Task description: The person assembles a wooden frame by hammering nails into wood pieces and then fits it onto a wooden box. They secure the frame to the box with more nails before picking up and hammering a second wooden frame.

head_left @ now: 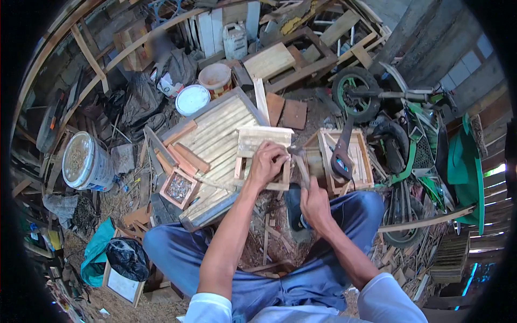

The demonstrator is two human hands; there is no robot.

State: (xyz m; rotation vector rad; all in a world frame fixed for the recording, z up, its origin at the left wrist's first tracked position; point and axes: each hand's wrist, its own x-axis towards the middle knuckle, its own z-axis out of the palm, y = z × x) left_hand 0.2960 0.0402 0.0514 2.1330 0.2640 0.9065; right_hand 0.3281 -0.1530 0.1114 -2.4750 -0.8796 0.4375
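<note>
Right hand (315, 205) is gripping hammer (302, 170).
It's pointing away, long axis slanting left; left hand (266, 164) is curling over wooden frame (263, 135), hold unclear.

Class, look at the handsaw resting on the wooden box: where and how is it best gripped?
Probably by its handle, approached from the person's own side with the right hand, once that hand is free of the hammer. The looped handle lies at the near end, while the blade points away.

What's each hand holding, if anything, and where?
Right hand: dark-headed, wooden-handled hammer, by its handle. Left hand: at the pale, rectangular wooden frame; any hold can't be told.
</note>
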